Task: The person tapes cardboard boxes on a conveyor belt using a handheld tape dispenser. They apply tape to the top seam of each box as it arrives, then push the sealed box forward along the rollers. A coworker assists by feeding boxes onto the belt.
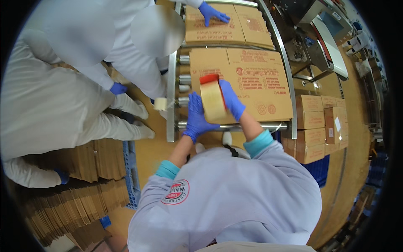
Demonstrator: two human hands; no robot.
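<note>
Over the roller conveyor (171, 122): both forearms reach up from below and angle toward each other, the hands close together at the near left part of a brown carton (262, 101).
Right hand (232, 101): blue-gloved, fingers curled around the handle side of the tape dispenser, its back turned up and to the right; the wrist slants up and left out of a teal cuff (258, 143).
Left hand (196, 119): blue-gloved, fingers straight and pointing away from the body, thumb spread out to the right below the roll; nothing is gripped. I cannot tell whether it touches the roll.
Tape dispenser (210, 78): red, loaded with a wide pale tape roll (213, 101), between the two hands and over the left part of the carton.
Farther up the rollers: a second carton (216, 31), with a co-worker's gloved hand (213, 14) spread over it.
Left side rail: a small whitish roll (160, 103) sits just beside it.
</note>
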